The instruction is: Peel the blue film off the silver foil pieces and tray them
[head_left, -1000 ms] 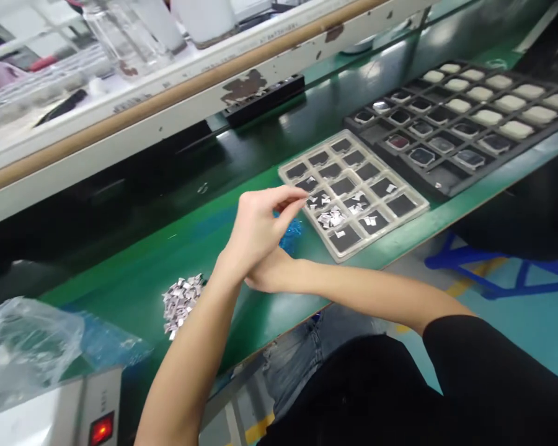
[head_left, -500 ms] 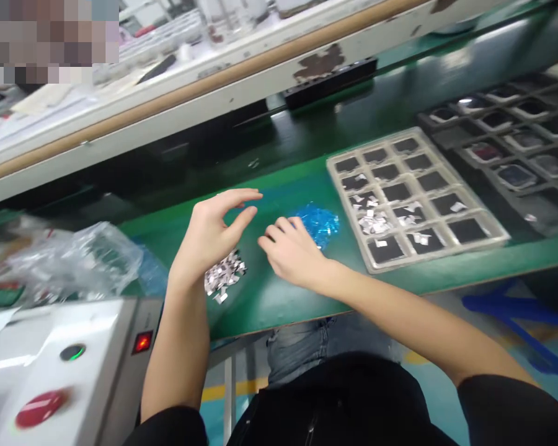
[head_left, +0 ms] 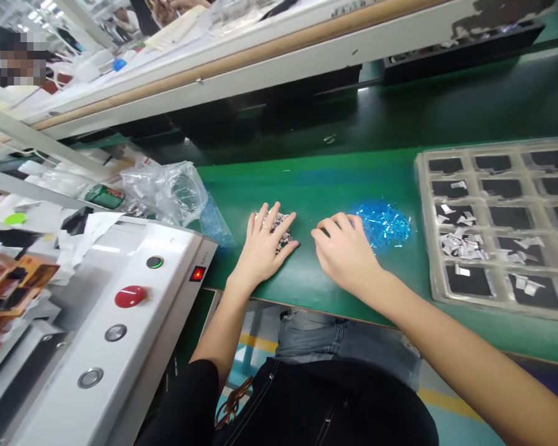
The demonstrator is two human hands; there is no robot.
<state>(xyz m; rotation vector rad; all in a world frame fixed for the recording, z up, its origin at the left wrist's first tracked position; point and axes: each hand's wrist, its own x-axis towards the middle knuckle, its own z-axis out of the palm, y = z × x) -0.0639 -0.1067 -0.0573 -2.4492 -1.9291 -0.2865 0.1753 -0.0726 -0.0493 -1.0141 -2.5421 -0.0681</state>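
Note:
My left hand (head_left: 256,255) lies palm down with fingers spread over a heap of small silvery-white pieces (head_left: 284,239), which show between and beside the fingers. To its right, my right hand (head_left: 346,255) is above the green tabletop (head_left: 302,285) with its fingers curled in. What those fingertips hold, if anything, is hidden. Just beyond the right hand lies a loose pile of small shiny blue film strips (head_left: 385,227). A clear plastic tray (head_left: 426,223) with dark-bottomed compartments sits further right; several compartments contain small white pieces.
At left stands a white machine housing (head_left: 134,254) with a red knob (head_left: 130,296), round buttons and a lit red switch (head_left: 198,273). Clear plastic bags (head_left: 167,189) lie behind it. A raised shelf (head_left: 279,65) runs across the back, with a person partly visible beyond.
The view has swung left, showing more of the machine. My left hand has lowered from above the table onto the white pieces and spread out. My right hand stays curled near the blue strips.

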